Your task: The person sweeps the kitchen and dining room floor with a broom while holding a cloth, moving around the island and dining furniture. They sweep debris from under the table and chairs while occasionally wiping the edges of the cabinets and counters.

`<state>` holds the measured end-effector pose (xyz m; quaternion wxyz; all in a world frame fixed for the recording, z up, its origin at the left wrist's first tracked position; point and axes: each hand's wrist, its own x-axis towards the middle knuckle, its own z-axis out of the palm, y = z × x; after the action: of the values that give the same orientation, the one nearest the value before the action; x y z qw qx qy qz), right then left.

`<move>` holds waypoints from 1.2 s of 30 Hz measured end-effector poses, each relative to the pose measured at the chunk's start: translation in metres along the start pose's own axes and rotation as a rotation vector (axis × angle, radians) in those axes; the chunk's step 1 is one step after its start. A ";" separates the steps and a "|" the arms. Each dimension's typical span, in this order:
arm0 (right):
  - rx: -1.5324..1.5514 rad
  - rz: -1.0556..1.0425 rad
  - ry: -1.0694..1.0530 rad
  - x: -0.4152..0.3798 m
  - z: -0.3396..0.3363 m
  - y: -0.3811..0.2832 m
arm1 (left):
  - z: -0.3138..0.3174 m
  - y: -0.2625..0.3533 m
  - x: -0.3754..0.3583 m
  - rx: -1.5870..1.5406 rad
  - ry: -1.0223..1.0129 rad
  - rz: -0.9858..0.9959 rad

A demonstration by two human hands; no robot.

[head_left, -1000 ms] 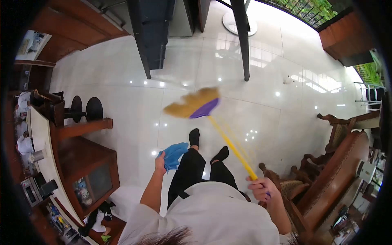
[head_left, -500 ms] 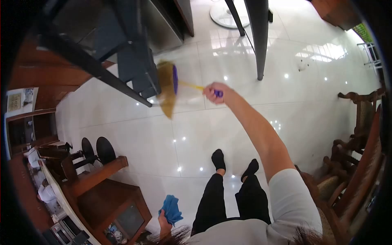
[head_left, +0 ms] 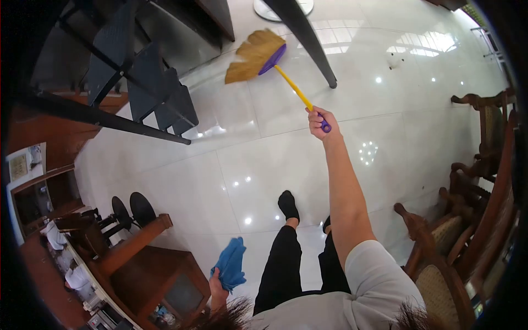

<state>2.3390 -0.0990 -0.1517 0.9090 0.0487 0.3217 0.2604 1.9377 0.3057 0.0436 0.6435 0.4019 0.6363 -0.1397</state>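
Note:
My right hand (head_left: 322, 122) is wrapped round the purple end of a yellow handle, arm stretched forward. That handle belongs to a broom (head_left: 297, 88) with a purple collar and a wide fan of tan bristles, which reaches over the tiles between the dark stepped frame and a black slanted leg. Low on the left, my left hand (head_left: 218, 285) grips a crumpled blue cloth (head_left: 230, 264) beside my leg. Part of the left hand is hidden behind the cloth.
Black metal steps (head_left: 165, 102) stand at the upper left, and a black leg (head_left: 308, 47) slants down to the floor (head_left: 275, 159). Carved wooden chairs (head_left: 440, 286) line the right. A wooden cabinet (head_left: 148, 275) stands at lower left. Small dark bits (head_left: 396, 60) lie at upper right.
The broom has swung away from the steps, forward and to the right, with my right hand moving right. My left hand still holds the blue cloth. The view has shifted a little.

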 end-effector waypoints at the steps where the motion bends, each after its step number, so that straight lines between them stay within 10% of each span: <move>1: 0.009 -0.008 -0.008 -0.008 -0.008 0.001 | 0.004 -0.002 0.001 0.040 0.001 0.064; 10: -0.133 0.001 0.083 -0.171 -0.091 0.056 | 0.028 -0.060 -0.031 0.131 -0.021 0.030; 19: -0.679 -0.025 0.698 -0.465 -0.071 -0.092 | 0.055 -0.090 -0.069 0.093 -0.274 0.049; 31: -1.691 -0.661 1.011 -0.428 0.072 -0.233 | 0.116 -0.083 -0.051 -0.037 -0.260 0.009; 36: -1.941 -0.463 1.034 -0.518 0.124 -0.201 | 0.189 -0.054 -0.066 -0.093 -0.276 -0.114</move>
<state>2.1628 -0.5233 0.1843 0.3458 -0.8547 0.3223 0.2146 2.0235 0.1181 0.0616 0.7339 0.3118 0.5693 -0.2002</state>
